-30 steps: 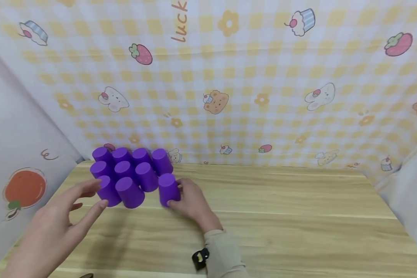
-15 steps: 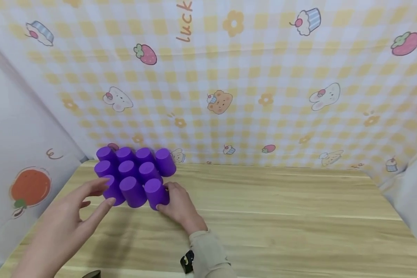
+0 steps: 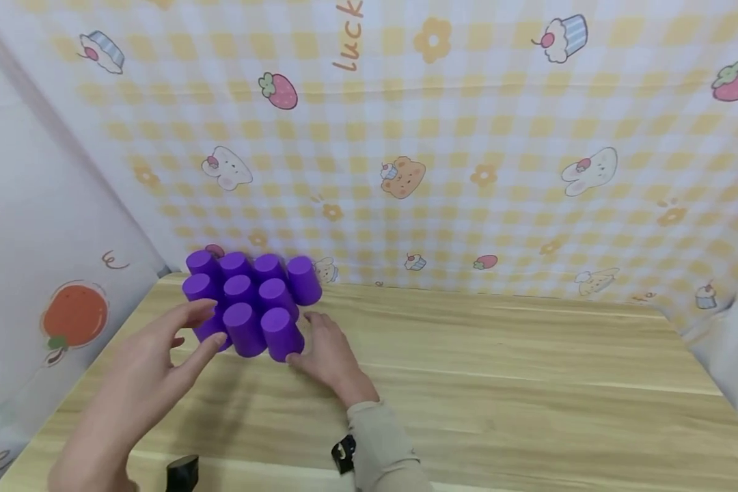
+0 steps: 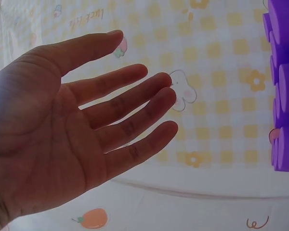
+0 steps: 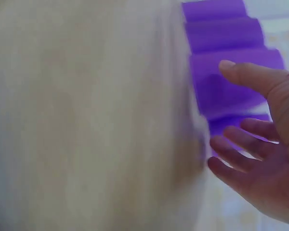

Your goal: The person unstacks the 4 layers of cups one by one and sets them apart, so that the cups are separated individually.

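Head view shows the right hand (image 3: 329, 355) with fingers straight, touching the nearest purple cup (image 3: 281, 333); the left hand (image 3: 154, 362) is spread open, fingertips by the cluster of upturned purple cups (image 3: 246, 301) at the wooden table's (image 3: 498, 383) far-left corner.

Purple cups (image 3: 249, 304), light wooden table (image 3: 498, 383), yellow-checked cartoon backdrop (image 3: 467, 137).

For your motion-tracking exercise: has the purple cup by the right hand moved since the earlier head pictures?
Yes. The front-right purple cup has slid left along the table, closing the gap to the neighbouring cup in the cluster; the right hand rests against it.
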Demonstrator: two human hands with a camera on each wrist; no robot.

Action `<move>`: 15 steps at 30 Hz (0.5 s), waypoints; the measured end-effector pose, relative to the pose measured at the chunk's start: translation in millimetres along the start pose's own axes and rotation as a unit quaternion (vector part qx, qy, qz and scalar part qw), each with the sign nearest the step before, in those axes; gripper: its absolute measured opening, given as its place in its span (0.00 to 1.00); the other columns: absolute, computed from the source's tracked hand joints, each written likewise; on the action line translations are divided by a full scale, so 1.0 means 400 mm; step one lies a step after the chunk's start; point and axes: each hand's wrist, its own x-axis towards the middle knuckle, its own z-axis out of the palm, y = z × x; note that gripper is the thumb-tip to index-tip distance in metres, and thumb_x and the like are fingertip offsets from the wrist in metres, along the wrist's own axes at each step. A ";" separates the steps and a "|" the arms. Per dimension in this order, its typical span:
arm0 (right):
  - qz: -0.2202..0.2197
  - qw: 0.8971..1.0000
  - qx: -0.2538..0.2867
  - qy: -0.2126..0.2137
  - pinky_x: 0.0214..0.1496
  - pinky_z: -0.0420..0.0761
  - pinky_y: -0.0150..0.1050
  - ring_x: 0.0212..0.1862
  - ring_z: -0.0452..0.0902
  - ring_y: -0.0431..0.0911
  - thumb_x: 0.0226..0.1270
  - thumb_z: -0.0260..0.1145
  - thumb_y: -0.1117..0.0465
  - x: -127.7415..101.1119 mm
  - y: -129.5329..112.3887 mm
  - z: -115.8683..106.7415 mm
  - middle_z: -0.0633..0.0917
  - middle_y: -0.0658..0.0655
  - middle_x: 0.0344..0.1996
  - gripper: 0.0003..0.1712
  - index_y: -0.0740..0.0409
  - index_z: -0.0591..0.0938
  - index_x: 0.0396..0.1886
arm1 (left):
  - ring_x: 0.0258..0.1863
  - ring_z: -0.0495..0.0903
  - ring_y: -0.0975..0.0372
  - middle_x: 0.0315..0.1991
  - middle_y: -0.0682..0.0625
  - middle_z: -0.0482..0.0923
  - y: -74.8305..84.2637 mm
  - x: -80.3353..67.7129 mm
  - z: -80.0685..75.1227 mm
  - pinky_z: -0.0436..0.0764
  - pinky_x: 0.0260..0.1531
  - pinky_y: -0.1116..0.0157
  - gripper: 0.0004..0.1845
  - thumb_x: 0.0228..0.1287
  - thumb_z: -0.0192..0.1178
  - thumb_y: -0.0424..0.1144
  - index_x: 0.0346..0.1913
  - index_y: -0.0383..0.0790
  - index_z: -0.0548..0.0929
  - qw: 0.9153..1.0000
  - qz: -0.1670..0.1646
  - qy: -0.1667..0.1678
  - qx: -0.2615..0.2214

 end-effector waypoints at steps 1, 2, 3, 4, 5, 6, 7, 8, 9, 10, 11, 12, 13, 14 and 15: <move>0.002 1.000 0.000 -0.002 0.56 0.65 0.37 0.53 0.65 0.46 0.41 0.69 0.50 -0.001 0.008 -0.013 0.70 0.55 0.52 0.43 0.60 0.64 0.58 | 0.43 0.72 0.55 0.44 0.44 0.74 0.001 0.004 0.005 0.72 0.36 0.57 0.22 0.53 0.59 0.43 0.50 0.36 0.72 1.000 0.006 0.002 -0.003; 0.002 1.000 -0.001 -0.004 0.56 0.65 0.37 0.54 0.65 0.47 0.42 0.69 0.50 -0.003 0.018 -0.028 0.70 0.55 0.53 0.42 0.60 0.64 0.57 | 0.42 0.72 0.55 0.44 0.44 0.74 0.002 0.008 0.011 0.73 0.35 0.57 0.22 0.53 0.60 0.42 0.50 0.36 0.72 1.000 0.010 0.001 -0.004; -0.001 1.000 -0.002 -0.006 0.56 0.64 0.38 0.54 0.65 0.47 0.42 0.69 0.50 -0.006 0.029 -0.045 0.70 0.56 0.53 0.41 0.60 0.65 0.57 | 0.42 0.72 0.55 0.45 0.44 0.74 0.002 0.012 0.017 0.72 0.34 0.57 0.22 0.52 0.60 0.41 0.49 0.36 0.72 1.000 0.017 0.003 -0.003; -0.004 1.000 -0.007 -0.011 0.56 0.64 0.38 0.54 0.65 0.47 0.43 0.68 0.50 -0.009 0.042 -0.063 0.71 0.56 0.53 0.40 0.61 0.65 0.57 | 0.42 0.72 0.54 0.44 0.43 0.74 0.001 0.016 0.025 0.72 0.35 0.57 0.22 0.50 0.61 0.39 0.49 0.35 0.73 1.000 0.026 0.007 -0.002; -0.007 1.000 -0.013 -0.018 0.56 0.65 0.38 0.53 0.66 0.47 0.44 0.67 0.50 -0.014 0.054 -0.084 0.71 0.56 0.52 0.39 0.61 0.66 0.56 | 0.41 0.72 0.53 0.44 0.43 0.74 0.000 0.020 0.034 0.72 0.35 0.56 0.22 0.49 0.63 0.37 0.48 0.34 0.73 0.999 0.036 0.012 -0.002; -0.007 1.000 -0.016 -0.025 0.55 0.66 0.38 0.52 0.67 0.47 0.45 0.67 0.51 -0.020 0.066 -0.107 0.72 0.56 0.51 0.37 0.61 0.67 0.55 | 0.41 0.72 0.53 0.43 0.42 0.74 -0.001 0.025 0.044 0.71 0.36 0.57 0.22 0.47 0.64 0.35 0.47 0.34 0.73 0.999 0.047 0.017 -0.002; -0.009 0.999 -0.021 -0.031 0.53 0.67 0.38 0.50 0.69 0.48 0.46 0.66 0.51 -0.027 0.079 -0.131 0.74 0.57 0.49 0.35 0.61 0.68 0.54 | 0.41 0.73 0.52 0.43 0.42 0.74 -0.001 0.031 0.056 0.71 0.37 0.57 0.22 0.45 0.65 0.33 0.47 0.34 0.73 0.998 0.056 0.018 -0.005; -0.009 0.999 -0.026 -0.037 0.52 0.68 0.39 0.49 0.70 0.48 0.47 0.66 0.52 -0.037 0.093 -0.157 0.75 0.57 0.48 0.33 0.61 0.69 0.53 | 0.42 0.72 0.52 0.43 0.42 0.74 0.001 0.037 0.070 0.70 0.39 0.57 0.24 0.44 0.65 0.33 0.47 0.34 0.73 0.998 0.066 0.018 -0.009; -0.009 0.999 -0.031 -0.040 0.51 0.70 0.39 0.48 0.71 0.48 0.48 0.65 0.52 -0.048 0.108 -0.182 0.76 0.57 0.47 0.32 0.61 0.70 0.52 | 0.45 0.71 0.52 0.44 0.42 0.74 0.004 0.043 0.085 0.68 0.43 0.56 0.25 0.42 0.66 0.35 0.47 0.34 0.73 0.997 0.072 0.013 -0.016; -0.009 0.999 -0.036 -0.039 0.50 0.70 0.40 0.47 0.71 0.49 0.49 0.65 0.52 -0.063 0.124 -0.206 0.76 0.57 0.46 0.32 0.61 0.69 0.53 | 0.48 0.69 0.51 0.47 0.42 0.72 0.011 0.047 0.100 0.67 0.46 0.55 0.27 0.42 0.67 0.38 0.49 0.35 0.72 0.997 0.069 -0.002 -0.024; -0.009 0.999 -0.039 -0.033 0.50 0.70 0.41 0.47 0.72 0.49 0.49 0.65 0.52 -0.079 0.141 -0.229 0.76 0.58 0.46 0.33 0.61 0.68 0.54 | 0.52 0.66 0.52 0.51 0.43 0.69 0.019 0.050 0.115 0.65 0.49 0.54 0.31 0.43 0.66 0.43 0.52 0.37 0.70 0.998 0.061 -0.022 -0.028; -0.009 0.999 -0.039 -0.023 0.50 0.70 0.42 0.47 0.71 0.51 0.50 0.65 0.51 -0.098 0.159 -0.251 0.75 0.59 0.47 0.36 0.62 0.65 0.56 | 0.56 0.62 0.53 0.56 0.44 0.65 0.029 0.052 0.132 0.62 0.51 0.53 0.34 0.43 0.65 0.49 0.55 0.39 0.68 0.997 0.052 -0.043 -0.032; -0.011 0.999 -0.045 -0.009 0.51 0.69 0.44 0.49 0.70 0.51 0.50 0.64 0.50 -0.118 0.178 -0.271 0.74 0.60 0.48 0.39 0.62 0.62 0.59 | 0.59 0.56 0.54 0.60 0.47 0.60 0.041 0.053 0.149 0.60 0.53 0.51 0.38 0.42 0.63 0.55 0.58 0.42 0.65 0.997 0.040 -0.065 -0.032; -0.013 0.999 -0.050 0.006 0.52 0.68 0.45 0.50 0.68 0.52 0.50 0.64 0.48 -0.140 0.199 -0.290 0.73 0.61 0.50 0.42 0.62 0.58 0.61 | 0.62 0.51 0.55 0.63 0.49 0.54 0.054 0.055 0.167 0.57 0.55 0.50 0.42 0.41 0.61 0.60 0.60 0.45 0.62 0.996 0.029 -0.084 -0.030; -0.016 0.998 -0.056 0.023 0.53 0.67 0.46 0.52 0.66 0.53 0.50 0.63 0.47 -0.161 0.219 -0.309 0.71 0.62 0.52 0.45 0.62 0.54 0.63 | 0.63 0.45 0.57 0.65 0.52 0.47 0.068 0.056 0.185 0.54 0.56 0.49 0.46 0.40 0.58 0.65 0.62 0.48 0.58 0.994 0.021 -0.102 -0.025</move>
